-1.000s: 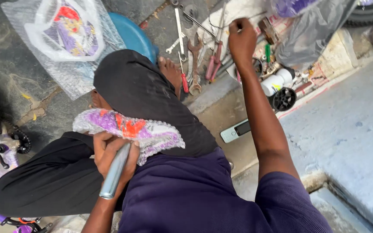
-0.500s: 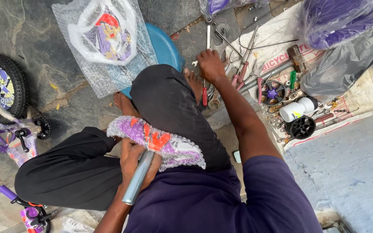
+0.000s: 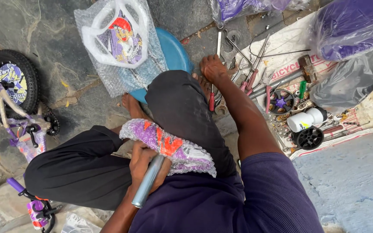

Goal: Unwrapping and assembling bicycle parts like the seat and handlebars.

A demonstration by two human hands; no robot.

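Grey metal filled the left hand (image 3: 145, 162), fingers wrapped tight round a seat post (image 3: 148, 182) whose bubble-wrapped purple saddle (image 3: 169, 146) lay across the lap. The right hand (image 3: 213, 68) reached out past the knee, fingers curled down over a red-handled screwdriver (image 3: 212, 92); whether it had gripped, I couldn't tell. Pliers (image 3: 252, 77), small black wheels (image 3: 307, 137) and a white bottle (image 3: 306, 120) lay just beyond on a printed sheet (image 3: 346, 125). Dark stone paving (image 3: 52, 30) ran underneath, with a small bike wheel (image 3: 10, 82) at far left.
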